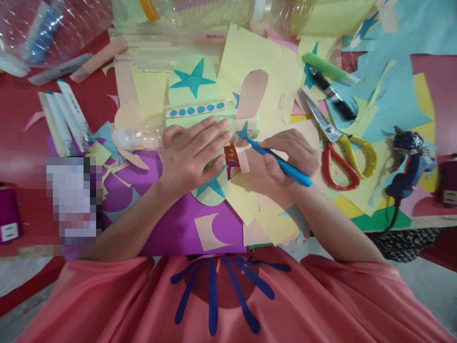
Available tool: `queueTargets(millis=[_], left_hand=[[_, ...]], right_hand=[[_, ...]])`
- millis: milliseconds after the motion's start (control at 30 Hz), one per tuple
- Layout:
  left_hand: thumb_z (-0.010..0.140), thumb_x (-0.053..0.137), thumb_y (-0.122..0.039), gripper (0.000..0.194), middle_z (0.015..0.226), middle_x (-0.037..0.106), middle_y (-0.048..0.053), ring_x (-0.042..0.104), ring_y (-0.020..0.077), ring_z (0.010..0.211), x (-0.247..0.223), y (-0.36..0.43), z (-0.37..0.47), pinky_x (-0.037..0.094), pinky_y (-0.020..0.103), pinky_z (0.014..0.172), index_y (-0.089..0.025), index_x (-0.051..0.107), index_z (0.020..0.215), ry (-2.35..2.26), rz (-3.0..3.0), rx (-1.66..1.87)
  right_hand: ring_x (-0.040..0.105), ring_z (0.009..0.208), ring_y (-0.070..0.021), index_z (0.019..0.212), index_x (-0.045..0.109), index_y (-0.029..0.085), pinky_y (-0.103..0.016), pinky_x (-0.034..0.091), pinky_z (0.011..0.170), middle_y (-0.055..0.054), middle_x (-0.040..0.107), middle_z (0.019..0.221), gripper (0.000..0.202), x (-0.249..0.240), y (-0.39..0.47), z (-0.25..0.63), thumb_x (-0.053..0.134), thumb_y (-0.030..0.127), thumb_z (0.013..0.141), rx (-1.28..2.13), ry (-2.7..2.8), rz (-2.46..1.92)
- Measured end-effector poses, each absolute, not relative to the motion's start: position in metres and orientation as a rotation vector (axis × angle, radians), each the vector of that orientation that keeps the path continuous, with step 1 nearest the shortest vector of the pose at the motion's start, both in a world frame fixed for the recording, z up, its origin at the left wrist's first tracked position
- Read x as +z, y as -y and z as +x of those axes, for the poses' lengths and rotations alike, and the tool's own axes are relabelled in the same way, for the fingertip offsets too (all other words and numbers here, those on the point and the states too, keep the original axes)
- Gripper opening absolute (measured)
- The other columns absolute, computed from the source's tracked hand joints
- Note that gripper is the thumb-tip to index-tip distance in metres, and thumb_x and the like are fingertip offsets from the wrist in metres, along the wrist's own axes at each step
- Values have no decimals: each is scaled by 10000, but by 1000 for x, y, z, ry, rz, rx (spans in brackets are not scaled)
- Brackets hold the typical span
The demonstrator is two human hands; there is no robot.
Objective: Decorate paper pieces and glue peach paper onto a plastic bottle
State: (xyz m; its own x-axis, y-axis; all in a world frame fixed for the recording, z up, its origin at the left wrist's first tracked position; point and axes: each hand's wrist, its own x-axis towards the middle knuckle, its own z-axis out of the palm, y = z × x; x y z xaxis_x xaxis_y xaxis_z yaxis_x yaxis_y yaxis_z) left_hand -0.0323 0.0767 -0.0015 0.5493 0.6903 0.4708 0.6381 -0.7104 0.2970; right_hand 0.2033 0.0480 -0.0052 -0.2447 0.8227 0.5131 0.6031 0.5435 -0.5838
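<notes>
My right hand (294,155) grips a blue marker (282,164), its tip on a small star (244,132) partly coloured blue on pale paper. Fingers outstretched, my left hand (196,155) lies flat over a pale green paper piece with rounded ends. A large blue-green star (193,78) shows at its upper end, above a paper strip (195,110) with a row of blue dots. Another blue star (212,186) at the lower end is partly hidden by my left thumb. A pink paper cutout (253,90) lies just above the small star.
Right of my hands lie scissors (332,131) with red and yellow handles, a black marker (333,93), a green marker (330,68) and a dark corded tool (407,164). Several white markers (66,114) lie left. Clear plastic bottles (214,12) line the back. Paper scraps cover much of the table.
</notes>
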Motion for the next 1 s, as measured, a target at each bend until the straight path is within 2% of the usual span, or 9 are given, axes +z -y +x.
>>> queueTargets(millis=[200,300,433,533,667,833,1000], left_hand=[[972,410,-426,382,1372,618,-65,585,267,1283,-3,-81,-33,438,434,1053,-412,495,1344,-1160,2573,857],[967,464,-375,400,1401,602,-6,587,271,1278,-6,-84,-36,434,430,1057,-348,479,1365,-1068,2656,933],[958,489,-385,411,1370,625,55,613,301,1231,-7,-86,-40,420,484,1054,-289,500,1358,-1050,2723,895],[944,504,-348,413,1353,637,40,620,281,1228,-2,-85,-39,421,480,1057,-318,494,1355,-1110,2751,890],[934,490,-348,391,1338,644,-30,615,248,1241,4,-84,-37,418,460,1080,-404,499,1320,-1180,2675,858],[953,468,-361,398,1357,635,-17,608,247,1249,-1,-86,-39,401,460,1081,-378,472,1351,-1139,2711,863],[957,463,-353,444,1390,609,-39,579,218,1287,-1,-85,-39,377,439,1103,-423,408,1392,-1141,2694,864]], right_hand=[[691,708,-236,989,631,302,-425,571,640,-19,732,803,116,2,-48,205,536,330,929,114,1826,-1090],[681,687,-203,988,639,295,-375,565,609,-2,717,785,108,4,-50,203,596,279,890,112,1799,-1084],[680,678,-178,997,628,279,-350,567,602,2,714,788,136,7,-51,200,593,214,883,126,1815,-1008],[683,665,-202,979,623,300,-386,560,583,1,715,770,117,8,-51,197,579,225,901,131,1805,-1029],[678,657,-210,989,622,302,-398,558,572,-7,711,763,127,7,-52,196,576,223,900,127,1807,-1034],[687,686,-187,1007,631,263,-355,574,600,-9,721,783,166,6,-54,199,617,182,863,98,1837,-989],[690,697,-185,987,632,249,-356,569,624,-15,729,781,136,4,-52,198,624,188,865,133,1853,-999]])
